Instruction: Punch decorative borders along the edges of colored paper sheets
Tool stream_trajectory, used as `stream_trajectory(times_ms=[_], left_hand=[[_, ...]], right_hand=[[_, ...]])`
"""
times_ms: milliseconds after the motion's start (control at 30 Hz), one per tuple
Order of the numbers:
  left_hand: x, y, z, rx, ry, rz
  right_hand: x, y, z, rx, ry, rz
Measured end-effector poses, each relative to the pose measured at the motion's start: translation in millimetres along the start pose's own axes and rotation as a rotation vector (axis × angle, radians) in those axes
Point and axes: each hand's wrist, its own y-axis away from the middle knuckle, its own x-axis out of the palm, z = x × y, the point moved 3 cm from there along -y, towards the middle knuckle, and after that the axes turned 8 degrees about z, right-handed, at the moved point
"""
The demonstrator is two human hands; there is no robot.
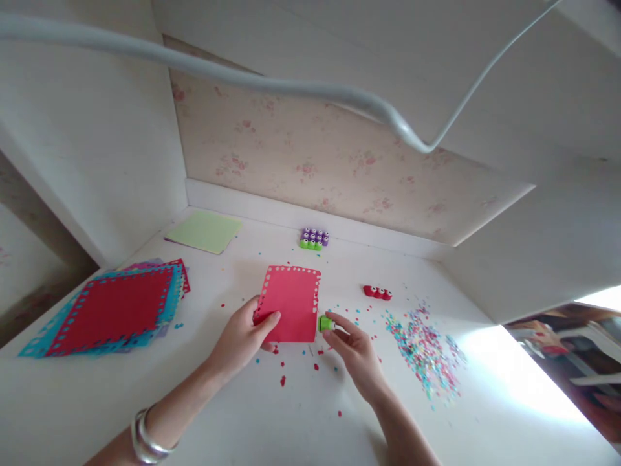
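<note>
My left hand [253, 329] grips a red sheet of paper [291, 304] by its left edge, thumb on top. Small shapes are punched along the sheet's left and top edges and down the upper part of its right edge. Between the thumb and fingers of my right hand [353, 346] is a small green craft punch [326, 323], right beside the sheet's right edge. Whether the paper sits in the punch's slot I cannot tell. Tiny red and blue paper cut-outs [283, 381] lie scattered on the table around both hands.
A stack of punched red and blue sheets [121, 304] lies at left, with pale green paper [204, 231] behind it. Purple and green punches [314, 238] stand at the back, red punches [377, 292] to the right. A confetti pile [424, 349] spreads at right. A white cable [291, 84] crosses above.
</note>
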Motion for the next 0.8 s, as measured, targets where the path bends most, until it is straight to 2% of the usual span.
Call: stream_trajectory(times_ms=[267,533,800], left_hand=[[3.0,0.9,-1.2,0.01,-0.059,-0.002],[4.2,-0.3,2.6,0.038,-0.14,0.003],[3.1,-0.6,3.2,0.034,-0.145,0.001]], right_hand=[[-2.9,-0.9,2.8,-0.004,0.082,0.022],[-3.0,-1.9,1.9,-0.168,0.193,0.021],[-5.2,-1.1,-0.2,-0.125,0.17,0.002]])
